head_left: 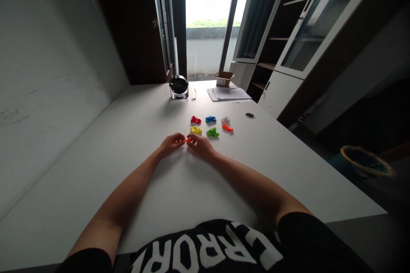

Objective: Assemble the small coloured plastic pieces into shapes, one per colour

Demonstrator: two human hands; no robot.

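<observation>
My left hand and my right hand meet on the white table, fingers pinched together on a small orange plastic piece held between them. Just beyond the hands lie several small coloured pieces: a yellow one, a green one, an orange one, a red one, a blue one and a white one. The held piece is mostly hidden by my fingertips.
A small round metal device stands at the table's far end, with a stack of papers and a small open cardboard box beside it. A cable hole sits near the right edge. Glass-door cabinets line the right side.
</observation>
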